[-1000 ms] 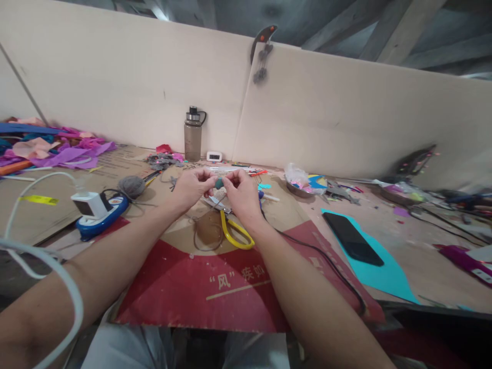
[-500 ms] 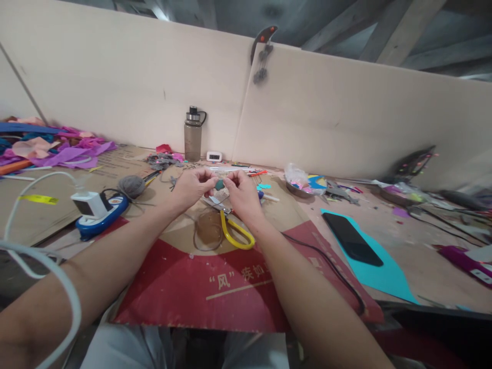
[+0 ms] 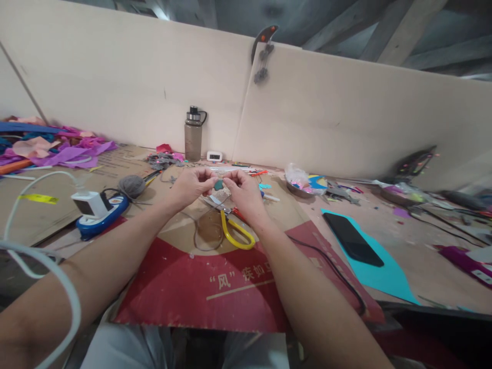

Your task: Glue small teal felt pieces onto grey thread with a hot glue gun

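Between my fingertips is a small dark green piece [image 3: 218,185], its material too small to make out. My left hand [image 3: 195,184] pinches it from the left, and my right hand [image 3: 242,190] pinches its right side. Just below my hands lie scissors with yellow handles [image 3: 238,237], their blades partly hidden. A bit of red handle [image 3: 239,214] shows beside my right wrist. Thin grey yarn [image 3: 197,238] loops over the cardboard [image 3: 172,287], which is red and brown with printed characters.
A water bottle [image 3: 192,136] and a small white clock [image 3: 214,156] stand by the partition. On the right, a black phone [image 3: 352,238] rests on a turquoise sheet [image 3: 388,279]. At left are a grey yarn ball [image 3: 131,186], a blue power strip [image 3: 103,219] and felt scraps [image 3: 80,154].
The green piece has turned slightly between my fingers and shows a flatter face. My right hand has shifted a little, baring more of the red handle. The rest looks unchanged.
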The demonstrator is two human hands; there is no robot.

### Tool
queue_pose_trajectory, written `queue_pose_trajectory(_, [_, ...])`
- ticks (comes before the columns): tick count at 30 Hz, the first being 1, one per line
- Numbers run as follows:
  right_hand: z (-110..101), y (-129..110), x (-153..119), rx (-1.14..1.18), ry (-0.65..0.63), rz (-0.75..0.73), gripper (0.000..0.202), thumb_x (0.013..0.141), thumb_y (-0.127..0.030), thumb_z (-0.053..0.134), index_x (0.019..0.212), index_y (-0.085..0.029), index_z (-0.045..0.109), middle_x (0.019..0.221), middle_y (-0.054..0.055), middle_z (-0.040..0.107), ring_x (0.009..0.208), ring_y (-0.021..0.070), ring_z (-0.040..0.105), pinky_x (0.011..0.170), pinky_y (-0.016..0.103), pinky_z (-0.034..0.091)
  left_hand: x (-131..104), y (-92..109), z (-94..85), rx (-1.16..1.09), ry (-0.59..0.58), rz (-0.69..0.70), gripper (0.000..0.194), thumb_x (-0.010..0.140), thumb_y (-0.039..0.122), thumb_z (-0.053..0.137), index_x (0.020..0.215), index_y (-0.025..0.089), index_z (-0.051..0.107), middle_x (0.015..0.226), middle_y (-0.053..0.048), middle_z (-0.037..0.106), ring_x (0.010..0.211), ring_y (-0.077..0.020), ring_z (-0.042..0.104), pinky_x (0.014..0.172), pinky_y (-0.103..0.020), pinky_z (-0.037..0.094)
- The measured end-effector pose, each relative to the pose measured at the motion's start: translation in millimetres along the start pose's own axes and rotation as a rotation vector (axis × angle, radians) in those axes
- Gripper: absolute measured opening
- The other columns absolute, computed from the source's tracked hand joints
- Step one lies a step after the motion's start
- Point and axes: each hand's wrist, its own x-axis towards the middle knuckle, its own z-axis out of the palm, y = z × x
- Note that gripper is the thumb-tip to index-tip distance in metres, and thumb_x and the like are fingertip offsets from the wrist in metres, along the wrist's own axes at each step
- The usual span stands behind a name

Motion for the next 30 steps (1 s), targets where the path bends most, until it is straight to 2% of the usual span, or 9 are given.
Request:
queue_pose_trajectory(11, [-1.4, 0.0, -0.8, -0.042, 0.019, -0.013, 0.014, 0.078, -0.031, 0.049, 0.073, -0.018, 0.053, 0.069, -0.002, 0.053, 0.064, 0.0101, 0.045, 0.064, 0.025, 0.036, -1.5, 4.4, -0.9, 0.014, -0.025, -0.006, 0.017, 0.076, 0.030, 0.059, 0.072, 0.014, 0.058, 0.052, 0.002, 0.053, 0.045, -0.0065, 0.045, 0.049, -0.019, 0.036])
queue_pose_trajectory(14, [-0.6, 1.7, -0.6, 0.038, -0.015, 0.009, 0.012, 0.078, -0.030, 0.049, 0.072, -0.019, 0.049, 0.070, -0.003, 0.051, 0.067, 0.0101, 0.046, 0.066, 0.024, 0.039, -1.7, 6.2, -1.8, 0.002, -0.040, -0.023, 0.017, 0.077, 0.030, 0.058, 0.071, 0.014, 0.057, 0.050, 0.003, 0.052, 0.045, -0.0063, 0.044, 0.048, -0.020, 0.034])
queue_pose_trajectory(18, [1.5, 1.9, -1.2, 0.259, -0.093, 0.113, 0.012, 0.078, -0.031, 0.048, 0.073, -0.020, 0.044, 0.074, -0.002, 0.053, 0.073, 0.0104, 0.052, 0.069, 0.025, 0.043, -1.9, 8.0, -4.3, 0.039, -0.031, -0.064, 0.020, 0.077, 0.033, 0.057, 0.069, 0.014, 0.058, 0.049, 0.003, 0.051, 0.043, -0.0058, 0.041, 0.047, -0.020, 0.031])
queue_pose_trajectory(22, [3.1, 0.0, -2.5, 0.390, -0.108, 0.176, 0.008, 0.076, -0.027, 0.048, 0.078, -0.022, 0.042, 0.070, -0.005, 0.051, 0.060, 0.0079, 0.049, 0.064, 0.025, 0.046, -2.4, 10.5, -6.5, 0.076, -0.033, -0.064, 0.021, 0.077, 0.034, 0.057, 0.069, 0.014, 0.058, 0.049, 0.003, 0.050, 0.043, -0.0055, 0.040, 0.047, -0.020, 0.030])
queue_pose_trajectory(26, [0.1, -0.8, -1.2, 0.239, -0.084, 0.140, 0.007, 0.077, -0.027, 0.047, 0.080, -0.022, 0.049, 0.064, -0.006, 0.043, 0.054, 0.0076, 0.039, 0.053, 0.021, 0.040, -3.3, 14.1, -7.4, 0.094, -0.033, -0.055, 0.022, 0.077, 0.034, 0.057, 0.068, 0.014, 0.058, 0.050, 0.003, 0.050, 0.044, -0.0053, 0.040, 0.047, -0.020, 0.031])
queue_pose_trajectory(30, [-4.9, -3.2, 0.3, 0.057, -0.078, 0.077, 0.017, 0.076, -0.034, 0.053, 0.081, -0.019, 0.059, 0.065, -0.004, 0.046, 0.060, 0.0093, 0.042, 0.055, 0.022, 0.036, -3.3, 14.3, -7.8, 0.092, -0.045, -0.058, 0.021, 0.076, 0.034, 0.058, 0.070, 0.014, 0.058, 0.051, 0.003, 0.050, 0.044, -0.0051, 0.041, 0.046, -0.019, 0.031])
